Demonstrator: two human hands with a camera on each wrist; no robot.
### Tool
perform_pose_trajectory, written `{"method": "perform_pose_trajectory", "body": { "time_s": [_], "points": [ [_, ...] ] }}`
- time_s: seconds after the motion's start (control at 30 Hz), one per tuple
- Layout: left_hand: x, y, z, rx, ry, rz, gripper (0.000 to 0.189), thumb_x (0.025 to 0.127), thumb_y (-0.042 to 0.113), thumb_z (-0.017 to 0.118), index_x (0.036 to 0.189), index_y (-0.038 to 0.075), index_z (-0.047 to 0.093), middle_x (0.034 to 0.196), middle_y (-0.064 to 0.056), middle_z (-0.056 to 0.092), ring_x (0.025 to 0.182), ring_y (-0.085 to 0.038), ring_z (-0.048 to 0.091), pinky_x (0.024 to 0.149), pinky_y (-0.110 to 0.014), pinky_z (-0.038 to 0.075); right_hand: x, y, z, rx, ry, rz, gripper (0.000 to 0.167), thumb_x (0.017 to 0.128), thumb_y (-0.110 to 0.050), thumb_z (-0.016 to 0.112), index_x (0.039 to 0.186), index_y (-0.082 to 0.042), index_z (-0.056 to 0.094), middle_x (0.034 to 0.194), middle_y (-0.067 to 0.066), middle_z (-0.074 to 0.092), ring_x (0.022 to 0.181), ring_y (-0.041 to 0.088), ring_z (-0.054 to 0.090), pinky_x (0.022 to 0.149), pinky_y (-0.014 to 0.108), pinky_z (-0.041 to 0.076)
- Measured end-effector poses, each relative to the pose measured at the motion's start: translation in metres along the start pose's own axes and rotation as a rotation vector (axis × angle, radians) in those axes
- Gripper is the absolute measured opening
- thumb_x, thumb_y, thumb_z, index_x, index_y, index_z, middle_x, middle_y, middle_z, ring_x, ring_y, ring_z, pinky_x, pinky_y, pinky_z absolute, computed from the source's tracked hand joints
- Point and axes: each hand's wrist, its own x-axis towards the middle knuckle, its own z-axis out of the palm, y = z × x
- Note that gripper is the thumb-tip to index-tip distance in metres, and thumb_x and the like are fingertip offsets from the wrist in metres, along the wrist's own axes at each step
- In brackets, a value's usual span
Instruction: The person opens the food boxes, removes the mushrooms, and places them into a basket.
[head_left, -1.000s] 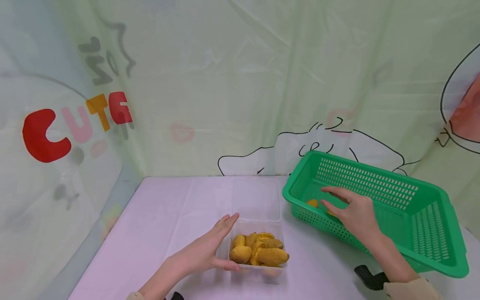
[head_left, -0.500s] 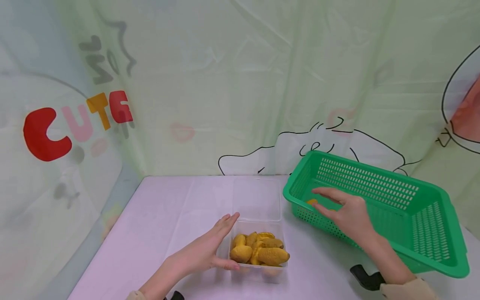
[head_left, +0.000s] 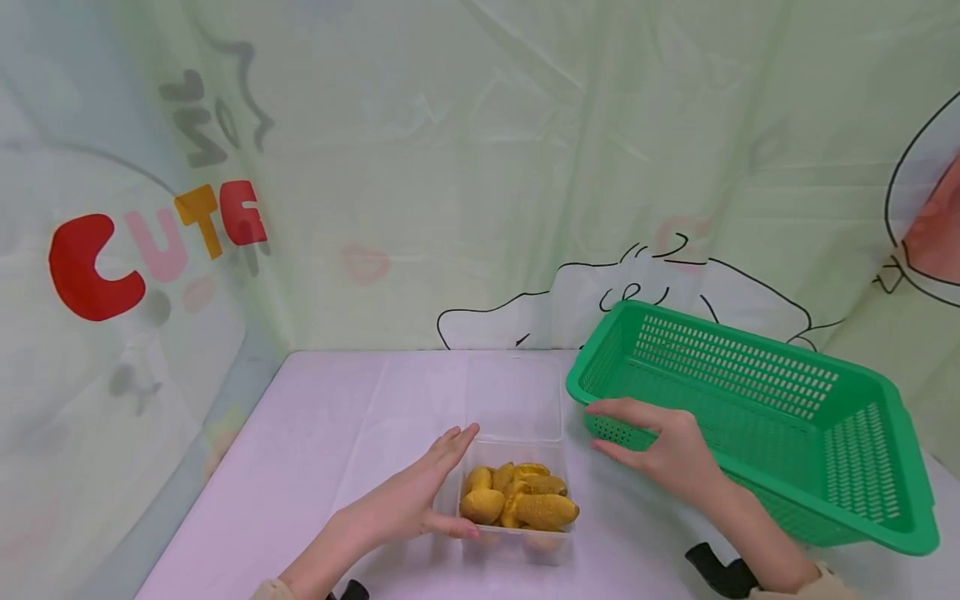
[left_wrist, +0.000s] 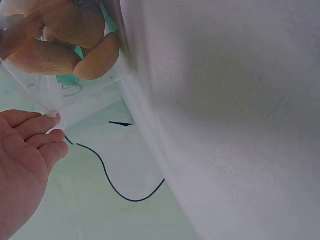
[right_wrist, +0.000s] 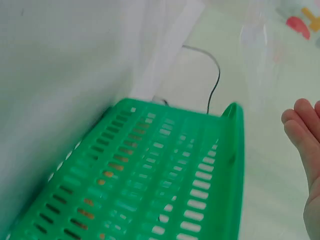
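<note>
A clear plastic box [head_left: 497, 550] sits on the table, filled with yellow-brown, lumpy, potato-like pieces [head_left: 543, 510]. My left hand [head_left: 408, 510] lies along its left side, fingers stretched toward the far corner and thumb at the near one. In the left wrist view, fingertips reach right at the box's edge, with pieces [left_wrist: 97, 57] showing through the clear wall. My right hand [head_left: 678, 458] hovers over the near left rim of a green basket [head_left: 750, 500], thumb and fingers apart with nothing between them. Orange bits [right_wrist: 86, 213] show through the basket's slots in the right wrist view.
The clear lid [head_left: 513, 404] lies open behind the box. A white cloth [head_left: 360, 408] covers the table. Behind it hangs a printed curtain [head_left: 420, 208]. Black straps [head_left: 720, 573] show at both wrists.
My right hand has moved left and toward me, from over the basket's inside to its near left rim. It now covers the yellow piece seen there earlier. The left hand stays put.
</note>
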Motion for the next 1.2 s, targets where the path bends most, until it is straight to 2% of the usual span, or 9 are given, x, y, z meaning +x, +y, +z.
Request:
{"method": "perform_pose_trajectory", "body": {
  "time_s": [0.2, 0.4, 0.47, 0.6, 0.83, 1.0, 1.2],
  "points": [
    [0.001, -0.001, 0.0, -0.002, 0.0, 0.001, 0.108, 0.07, 0.06, 0.065, 0.149, 0.029, -0.001, 0.153, 0.006, 0.004, 0.139, -0.014, 0.002, 0.105, -0.047, 0.023, -0.006, -0.011, 0.014, 0.133, -0.042, -0.065, 0.049, 0.056, 0.001, 0.085, 0.102, -0.003, 0.069, 0.097, 0.005, 0.069, 0.093, 0.014, 0.064, 0.08, 0.014, 0.045],
    [0.002, 0.0, -0.001, 0.002, -0.001, 0.005, 0.109, 0.07, 0.06, 0.066, 0.149, 0.027, -0.001, 0.153, 0.002, 0.005, 0.139, -0.017, 0.004, 0.104, -0.047, 0.026, -0.015, -0.018, 0.03, 0.216, -0.123, -0.105, 0.048, 0.061, -0.005, 0.084, 0.106, -0.006, 0.067, 0.099, 0.005, 0.068, 0.092, 0.019, 0.064, 0.081, 0.015, 0.045],
    [0.002, 0.001, -0.002, 0.002, -0.002, 0.005, 0.109, 0.07, 0.06, 0.066, 0.15, 0.026, 0.0, 0.153, 0.001, 0.005, 0.139, -0.017, 0.004, 0.104, -0.047, 0.027, -0.016, -0.022, 0.033, 0.235, -0.149, -0.097, 0.048, 0.063, -0.007, 0.084, 0.108, -0.009, 0.067, 0.101, 0.003, 0.068, 0.095, 0.019, 0.063, 0.082, 0.016, 0.046],
    [0.002, 0.0, -0.002, -0.001, -0.004, 0.013, 0.109, 0.07, 0.059, 0.066, 0.15, 0.023, 0.001, 0.153, 0.002, 0.005, 0.139, -0.018, 0.004, 0.104, -0.047, 0.026, -0.018, -0.028, 0.037, 0.271, -0.182, -0.099, 0.046, 0.065, -0.006, 0.083, 0.108, -0.005, 0.066, 0.102, 0.006, 0.067, 0.096, 0.021, 0.063, 0.083, 0.019, 0.046],
    [0.003, -0.001, -0.002, 0.011, -0.005, 0.019, 0.109, 0.07, 0.06, 0.066, 0.15, 0.023, 0.001, 0.153, 0.001, 0.005, 0.139, -0.019, 0.005, 0.103, -0.047, 0.027, -0.023, -0.027, 0.043, 0.289, -0.221, -0.146, 0.042, 0.066, -0.007, 0.082, 0.105, -0.001, 0.066, 0.1, 0.01, 0.067, 0.092, 0.023, 0.064, 0.083, 0.016, 0.045],
    [0.004, -0.002, -0.002, 0.011, -0.007, 0.019, 0.109, 0.07, 0.058, 0.067, 0.149, 0.028, -0.002, 0.153, 0.002, 0.004, 0.139, -0.019, 0.004, 0.104, -0.047, 0.027, -0.024, -0.027, 0.044, 0.288, -0.251, -0.115, 0.039, 0.067, -0.006, 0.082, 0.103, -0.003, 0.066, 0.099, 0.008, 0.067, 0.091, 0.021, 0.064, 0.082, 0.016, 0.045],
    [0.002, -0.005, 0.002, -0.031, -0.008, 0.0, 0.109, 0.069, 0.057, 0.069, 0.149, 0.03, -0.002, 0.153, 0.001, 0.004, 0.139, -0.018, 0.004, 0.104, -0.049, 0.025, -0.021, -0.03, 0.042, 0.28, -0.31, -0.111, 0.034, 0.073, -0.01, 0.079, 0.104, -0.006, 0.066, 0.1, 0.006, 0.067, 0.09, 0.018, 0.064, 0.081, 0.018, 0.047]
  ]
}}
